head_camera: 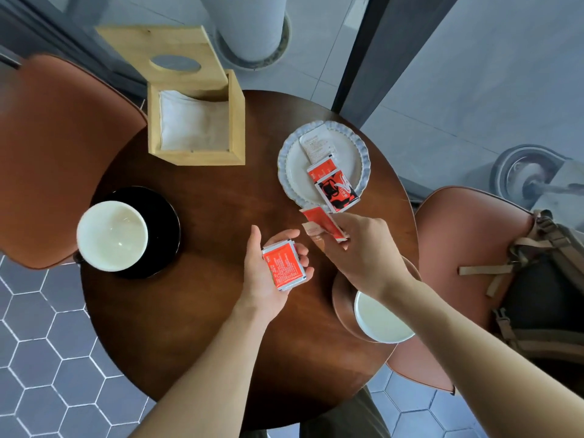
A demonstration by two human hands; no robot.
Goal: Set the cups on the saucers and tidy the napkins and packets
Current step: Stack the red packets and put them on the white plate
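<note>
**Packets in both hands over the round table**

Here, the left hand lay palm up above the middle of the wooden table, fingers loosely curled, cradling a small stack of red packets. The stack's printed face looked upward, and its long axis ran from near the fingertips down toward the wrist, tilted slightly to the right. The thumb stood free at the left edge of the stack.

The right hand hovered just beside it, knuckles up, pinching another red packet between thumb and fingers. That packet slanted from upper left to lower right, its upper end pointing toward the scalloped plate. A paler packet seemed to sit under the same grip, though blur hid its outline.

On the plate lay a white printed packet, a red one, and a red-and-black packet whose lower corner overhung the rim toward the right hand.

A white cup sat on a black saucer at the table's left. A second white cup stood on a brown saucer at the near right edge, partly hidden by the right forearm. The wooden napkin box stood at the far side with its lid open and white napkins inside.
</note>
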